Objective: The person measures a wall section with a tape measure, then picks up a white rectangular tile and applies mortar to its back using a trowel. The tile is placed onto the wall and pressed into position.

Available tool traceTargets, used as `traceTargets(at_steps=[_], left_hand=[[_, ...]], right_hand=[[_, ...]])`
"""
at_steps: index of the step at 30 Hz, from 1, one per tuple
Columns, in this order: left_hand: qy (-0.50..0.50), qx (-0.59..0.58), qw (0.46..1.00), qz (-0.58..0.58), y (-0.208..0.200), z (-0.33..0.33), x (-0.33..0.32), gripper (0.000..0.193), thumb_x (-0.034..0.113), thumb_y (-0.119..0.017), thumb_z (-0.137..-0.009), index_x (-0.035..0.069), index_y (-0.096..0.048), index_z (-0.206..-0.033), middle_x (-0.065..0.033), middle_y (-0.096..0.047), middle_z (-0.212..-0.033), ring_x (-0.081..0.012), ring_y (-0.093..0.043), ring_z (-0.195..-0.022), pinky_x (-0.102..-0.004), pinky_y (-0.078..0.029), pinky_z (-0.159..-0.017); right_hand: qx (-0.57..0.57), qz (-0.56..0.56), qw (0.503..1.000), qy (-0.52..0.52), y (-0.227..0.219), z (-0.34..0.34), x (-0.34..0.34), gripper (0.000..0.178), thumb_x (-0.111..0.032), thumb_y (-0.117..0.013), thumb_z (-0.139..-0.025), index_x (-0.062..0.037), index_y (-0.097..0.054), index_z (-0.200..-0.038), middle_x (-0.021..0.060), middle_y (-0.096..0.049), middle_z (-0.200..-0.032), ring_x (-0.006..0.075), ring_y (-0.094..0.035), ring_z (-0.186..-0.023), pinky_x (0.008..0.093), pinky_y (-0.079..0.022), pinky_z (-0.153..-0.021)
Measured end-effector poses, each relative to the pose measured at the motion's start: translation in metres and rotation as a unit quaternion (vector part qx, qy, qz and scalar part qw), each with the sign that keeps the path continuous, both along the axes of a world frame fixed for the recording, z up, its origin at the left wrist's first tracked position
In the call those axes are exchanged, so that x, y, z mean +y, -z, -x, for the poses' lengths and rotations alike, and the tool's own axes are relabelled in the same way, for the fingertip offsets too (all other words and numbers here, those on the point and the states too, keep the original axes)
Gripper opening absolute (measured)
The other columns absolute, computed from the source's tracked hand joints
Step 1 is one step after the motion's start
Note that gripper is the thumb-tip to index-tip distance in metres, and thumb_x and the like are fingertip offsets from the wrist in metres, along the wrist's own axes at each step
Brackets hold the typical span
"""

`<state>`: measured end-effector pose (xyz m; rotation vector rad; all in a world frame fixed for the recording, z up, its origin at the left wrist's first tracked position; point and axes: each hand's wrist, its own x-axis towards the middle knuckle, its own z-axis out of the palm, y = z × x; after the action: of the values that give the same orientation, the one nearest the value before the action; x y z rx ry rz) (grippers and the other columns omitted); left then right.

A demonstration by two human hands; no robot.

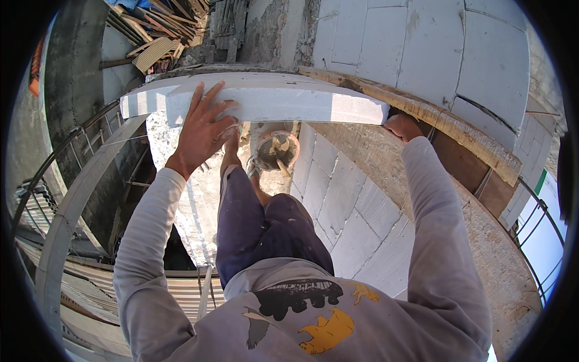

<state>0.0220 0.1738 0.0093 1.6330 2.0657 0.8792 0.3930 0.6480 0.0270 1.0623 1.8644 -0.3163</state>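
Note:
A long white masonry block (289, 102) lies crosswise on top of the wall in front of me. My left hand (208, 123) rests on its left part, fingers spread over the front face and upper edge. At the block's right lower corner, my right hand (403, 127) is closed with the fingers curled. Whatever it holds is hidden. A thin line runs along the block's lower edge. Another pale block surface (136, 102) extends past my left hand. Below, near my feet, stands a round bucket (294, 151) with a wooden-handled tool (281, 166) in it.
A rough wooden plank (446, 120) slants along the right side, beside a white block wall (386, 48). More block wall (350, 199) drops below on the right. Scrap wood (166, 30) is heaped at the far left. Curved metal railing (78, 181) runs down the left.

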Motion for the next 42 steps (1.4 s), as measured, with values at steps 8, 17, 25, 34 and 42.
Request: traceTargets(at_steps=[8,17,25,34,42], left_hand=[[-0.005,0.015,1.0,-0.005,-0.001,-0.002,0.002,0.012,0.017,-0.077,-0.081,0.012,-0.067,-0.085,-0.0029,-0.065,-0.125,-0.0358,-0.042,-0.144,-0.063,-0.024,-0.122],[-0.015,0.019,1.0,-0.014,0.001,-0.006,0.001,0.012,0.015,-0.078,-0.081,0.012,-0.067,-0.087,-0.0031,-0.065,-0.124,-0.0355,-0.041,-0.144,-0.0631,-0.025,-0.122],[-0.011,0.036,0.999,-0.003,0.001,-0.01,-0.003,0.016,0.018,-0.078,-0.08,0.014,-0.069,-0.093,-0.0027,-0.062,-0.128,-0.0327,-0.037,-0.147,-0.0616,-0.02,-0.125],[-0.022,0.074,0.997,-0.001,0.006,-0.018,-0.006,0.016,0.016,-0.077,-0.082,0.015,-0.067,-0.095,-0.0027,-0.06,-0.129,-0.0331,-0.038,-0.147,-0.0634,-0.023,-0.123],[-0.103,0.062,0.991,-0.057,-0.009,-0.051,-0.024,0.032,0.021,-0.08,-0.083,0.015,-0.068,-0.112,-0.0056,-0.06,-0.129,-0.0318,-0.047,-0.136,-0.0563,-0.036,-0.116]], right_hand=[[0.015,-0.024,0.998,0.05,0.002,-0.004,0.002,0.028,-0.017,-0.077,-0.074,0.0022,-0.076,-0.094,0.0177,-0.076,-0.093,0.03,-0.069,-0.079,0.0407,-0.052,-0.074],[0.047,-0.004,0.998,-0.052,-0.001,0.0,-0.003,0.023,-0.017,-0.074,-0.078,0.0041,-0.074,-0.088,0.0184,-0.074,-0.086,0.0284,-0.069,-0.072,0.0415,-0.051,-0.066],[0.05,-0.033,0.988,-0.144,0.006,-0.005,-0.001,0.022,-0.018,-0.072,-0.081,0.0031,-0.074,-0.087,0.0204,-0.072,-0.082,0.0309,-0.069,-0.069,0.0421,-0.05,-0.063],[0.007,-0.036,0.987,-0.159,0.006,0.004,-0.003,0.026,-0.024,-0.07,-0.081,0.0012,-0.076,-0.088,0.0219,-0.074,-0.09,0.0366,-0.071,-0.081,0.0431,-0.053,-0.073],[-0.018,-0.035,0.956,-0.292,0.007,-0.01,0.001,0.027,-0.02,-0.068,-0.087,0.0056,-0.073,-0.092,0.0257,-0.072,-0.093,0.0399,-0.071,-0.088,0.0444,-0.055,-0.077]])
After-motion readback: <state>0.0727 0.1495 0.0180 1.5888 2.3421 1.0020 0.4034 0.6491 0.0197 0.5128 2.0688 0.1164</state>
